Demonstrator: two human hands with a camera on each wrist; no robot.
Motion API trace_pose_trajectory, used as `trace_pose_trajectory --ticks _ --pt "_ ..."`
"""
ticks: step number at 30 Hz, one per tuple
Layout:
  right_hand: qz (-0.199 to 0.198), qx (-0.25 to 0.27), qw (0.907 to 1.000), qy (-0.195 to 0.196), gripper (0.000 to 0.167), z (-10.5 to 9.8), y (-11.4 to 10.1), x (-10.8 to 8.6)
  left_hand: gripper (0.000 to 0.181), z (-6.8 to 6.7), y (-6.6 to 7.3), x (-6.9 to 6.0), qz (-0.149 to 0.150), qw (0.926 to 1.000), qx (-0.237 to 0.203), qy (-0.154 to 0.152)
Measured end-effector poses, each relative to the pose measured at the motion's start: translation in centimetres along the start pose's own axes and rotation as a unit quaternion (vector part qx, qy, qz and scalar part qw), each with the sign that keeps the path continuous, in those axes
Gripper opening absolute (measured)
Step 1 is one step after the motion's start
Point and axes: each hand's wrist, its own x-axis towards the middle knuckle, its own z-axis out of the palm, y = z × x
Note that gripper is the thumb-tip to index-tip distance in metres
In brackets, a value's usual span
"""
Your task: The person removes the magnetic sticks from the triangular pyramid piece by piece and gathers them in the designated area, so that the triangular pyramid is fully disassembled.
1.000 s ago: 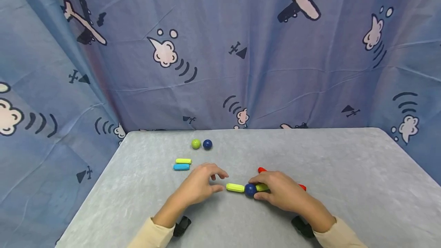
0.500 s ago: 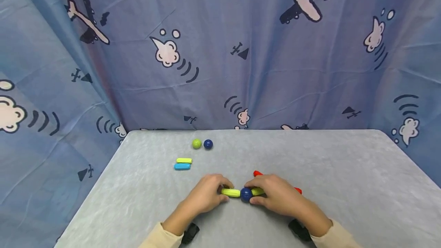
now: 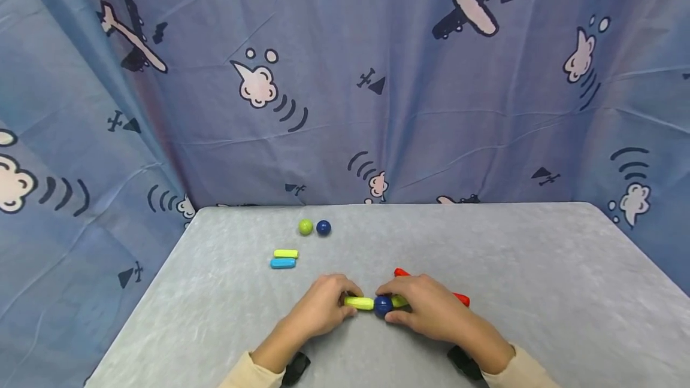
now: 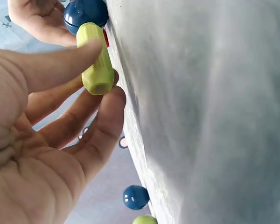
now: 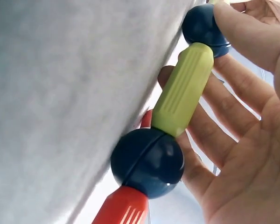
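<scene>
My left hand (image 3: 319, 306) pinches the free end of a yellow-green ribbed rod (image 4: 97, 70) between thumb and fingers. The rod's other end meets a dark blue ball (image 3: 383, 305). Around that ball my right hand (image 3: 433, 310) has its thumb and fingers. In the right wrist view a second yellow-green rod (image 5: 184, 91) runs from the held ball to another dark blue ball (image 5: 148, 162), and a red rod (image 5: 123, 206) joins that one. From the head view, this second ball is hidden under the right hand, and only the red ends show past it.
On the grey-covered table (image 3: 539, 268), a loose green ball (image 3: 305, 227) and a loose dark blue ball (image 3: 323, 228) lie near the back edge. Closer in, a short yellow-green rod (image 3: 286, 253) lies beside a light blue rod (image 3: 283, 263). A patterned curtain (image 3: 334, 76) hangs behind.
The left hand has moved right and taken hold of the yellow-green rod's end. The joined pieces and right hand have shifted slightly left and nearer; the right hand still grips the ball.
</scene>
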Motion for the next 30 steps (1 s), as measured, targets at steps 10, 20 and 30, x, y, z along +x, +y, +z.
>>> trace_pose_trajectory --ticks 10,20,30 --pt "0.009 -0.002 1.0 -0.002 0.041 0.12 -0.18 0.02 0.019 0.16 -0.03 -0.02 0.0 0.9999 -0.003 0.01" --pt "0.016 0.0 0.9999 0.001 0.039 0.26 -0.19 0.16 0.017 0.0 -0.14 -0.03 0.006 0.9998 -0.008 0.017" --pt "0.022 0.008 0.9996 0.015 0.034 0.3 -0.27 0.03 0.016 -0.03 -0.14 -0.13 -0.001 0.9993 -0.025 0.029"
